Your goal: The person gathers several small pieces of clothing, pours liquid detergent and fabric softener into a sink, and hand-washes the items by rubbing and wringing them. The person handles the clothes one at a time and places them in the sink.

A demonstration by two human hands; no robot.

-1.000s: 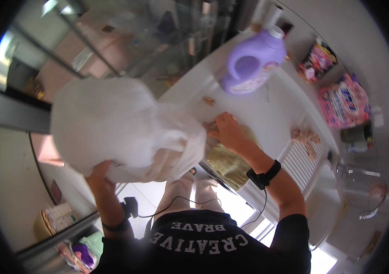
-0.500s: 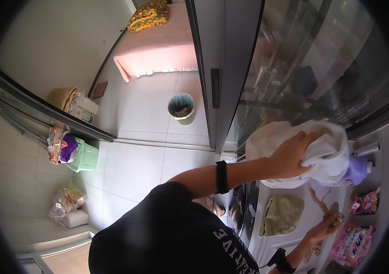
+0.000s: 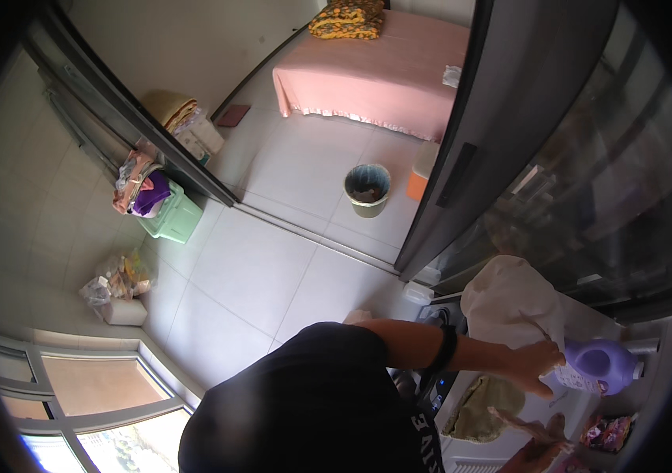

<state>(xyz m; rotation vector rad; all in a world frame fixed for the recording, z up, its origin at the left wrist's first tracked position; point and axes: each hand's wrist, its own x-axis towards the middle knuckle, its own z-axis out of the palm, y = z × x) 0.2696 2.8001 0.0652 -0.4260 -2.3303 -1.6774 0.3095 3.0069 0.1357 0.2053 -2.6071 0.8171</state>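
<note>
A large white cloth (image 3: 505, 303) lies loosely spread over the far end of a white surface. My left hand (image 3: 533, 364) is at its near edge, with curled fingers gripping the cloth. Below, partly cut off by the picture's edge, my right hand (image 3: 537, 456) is curled beside a slender pinkish-beige thing (image 3: 513, 419) that I cannot make out. Between my arms lies a folded olive-green cloth (image 3: 482, 406). Just beyond my left hand, a purple jug (image 3: 600, 365) of liquid lies tilted, its pale cap toward the right.
A colourful packet (image 3: 608, 432) lies right of my right hand. Dark-framed glass doors (image 3: 502, 142) stand beyond the surface. On the floor are a lined bin (image 3: 367, 206), a green tub (image 3: 174, 217) with clothes, and a plastic bag (image 3: 127, 276). A pink-covered bed (image 3: 367, 67) stands farther off.
My left hand has moved down toward me, and the bunched white cloth has dropped and spread out. The purple jug shows more fully. The whole view has turned left.
</note>
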